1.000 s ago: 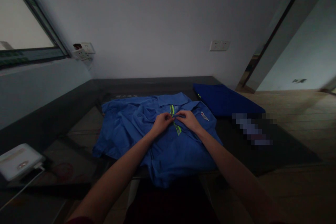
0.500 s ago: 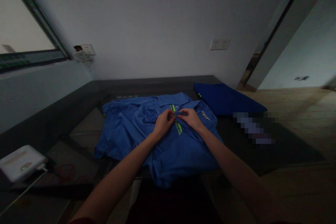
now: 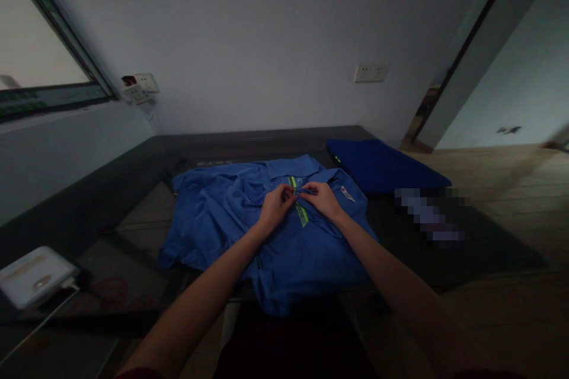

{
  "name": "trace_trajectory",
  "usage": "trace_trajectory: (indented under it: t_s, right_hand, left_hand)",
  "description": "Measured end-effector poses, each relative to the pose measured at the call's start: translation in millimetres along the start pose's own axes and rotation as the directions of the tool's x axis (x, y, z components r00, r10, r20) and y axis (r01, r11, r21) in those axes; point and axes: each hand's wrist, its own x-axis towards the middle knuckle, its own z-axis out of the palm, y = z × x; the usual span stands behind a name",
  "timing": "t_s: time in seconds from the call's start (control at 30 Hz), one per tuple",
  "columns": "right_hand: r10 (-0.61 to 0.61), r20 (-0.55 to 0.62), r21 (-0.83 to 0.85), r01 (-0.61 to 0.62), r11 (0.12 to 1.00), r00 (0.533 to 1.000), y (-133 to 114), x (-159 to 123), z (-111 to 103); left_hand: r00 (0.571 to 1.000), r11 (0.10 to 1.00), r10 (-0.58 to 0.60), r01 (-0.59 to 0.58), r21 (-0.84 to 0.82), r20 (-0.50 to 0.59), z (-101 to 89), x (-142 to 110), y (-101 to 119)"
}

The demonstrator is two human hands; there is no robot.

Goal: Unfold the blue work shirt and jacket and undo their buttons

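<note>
A blue work jacket [image 3: 208, 219] lies spread on the dark table, its collar toward the right and a yellow-green reflective strip [image 3: 302, 214] across its front. My left hand [image 3: 276, 204] pinches the jacket's front by the strip. Just to its right, my right hand [image 3: 320, 198] also pinches the cloth there, the fingertips of both hands nearly meeting. Whatever small fastening may sit between the fingers is hidden. A white badge [image 3: 347, 194] shows on the jacket beyond my right hand.
Behind the jacket on the right lies a folded darker blue garment [image 3: 386, 167]. A blurred-out item [image 3: 429, 217] rests on the table [image 3: 267, 141] nearby. At the left edge stands a white box [image 3: 38, 275] with a cable. Wall sockets [image 3: 371, 73] are above the table.
Both hands stay at the same place on the jacket's front, with only slight finger movement. The whole view has shifted a little.
</note>
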Motion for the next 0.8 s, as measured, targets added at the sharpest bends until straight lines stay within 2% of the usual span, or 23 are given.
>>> trace_trajectory:
  t_s: [0.17,0.27,0.43,0.53,0.8]
  right_hand:
    - [-0.043,-0.020,-0.033,0.043,0.999,0.999,1.5,-0.5,0.9]
    - [-0.060,-0.017,-0.036,0.060,0.998,0.998,1.4,-0.9,1.0]
    - [-0.080,0.004,-0.028,0.080,0.996,0.997,-0.4,-2.1,3.0]
    - [-0.094,0.014,-0.042,0.095,0.995,0.995,-3.7,-3.6,4.0]
    - [-0.111,0.059,-0.127,0.118,0.985,0.992,-12.1,-8.3,4.5]
  left_hand:
    - [0.998,0.997,-0.068,0.067,0.033,0.016,1.0,-1.1,2.4]
    - [0.998,0.995,-0.055,0.053,0.083,0.029,0.5,-2.1,3.1]
    - [0.994,0.927,0.010,-0.049,0.372,0.106,-4.0,-4.8,7.8]
    - [0.988,0.876,0.019,-0.091,0.474,0.153,-5.5,-6.7,11.6]
    - [0.986,0.850,-0.053,-0.038,0.525,0.157,-4.4,-6.8,10.7]
